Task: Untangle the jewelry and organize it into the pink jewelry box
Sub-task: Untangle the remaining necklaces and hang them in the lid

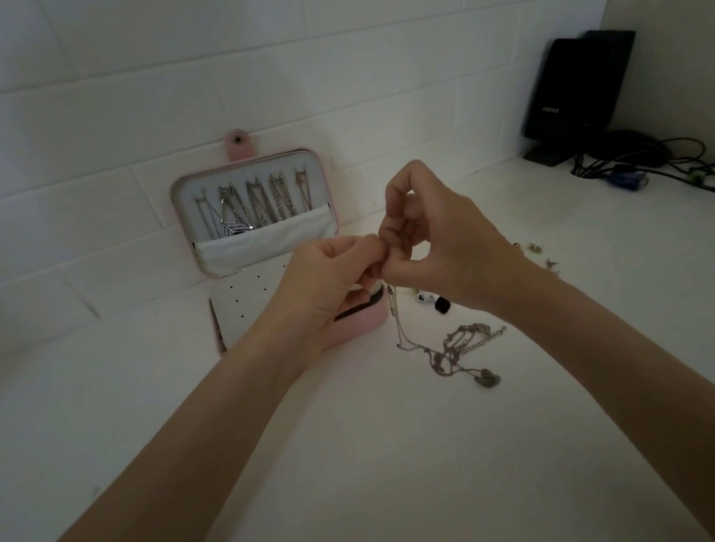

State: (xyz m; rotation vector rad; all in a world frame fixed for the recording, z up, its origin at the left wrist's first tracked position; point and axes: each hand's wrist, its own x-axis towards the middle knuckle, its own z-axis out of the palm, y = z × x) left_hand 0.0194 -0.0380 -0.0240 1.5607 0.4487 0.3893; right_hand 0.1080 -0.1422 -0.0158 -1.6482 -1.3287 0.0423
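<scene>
Pink jewelry box (356, 327) sits open on a white surface (371, 471), against a white tiled wall (103, 122). Its lid (188, 228) stands upright w/ several chains (257, 206) already hung in a row above a white pocket. A white perforated panel (242, 303) lies across the base.

Both hands are raised just in front of the box, fingertips meeting. Left hand (325, 283) and right hand (433, 243) have fingers curled in a pinch on a thin chain (393, 311), prob. at its clasp or a knot; the exact spot is hidden btwn the fingers. The chain hangs down to a tangled clump of necklaces (456, 353) on the surface, just right of the box, w/ a small pendant (488, 378) at its near end. Small earrings and beads (537, 248) lie scattered further right. A black speaker (577, 95) and cables (671, 160) sit in the far right corner.

Risks, as judged: pulling up too hard could tighten the knot in the clump or snap the fine chain. Lifting might drag the whole clump and sweep small pieces away. A slipped pinch would drop the chain back into the tangle.
</scene>
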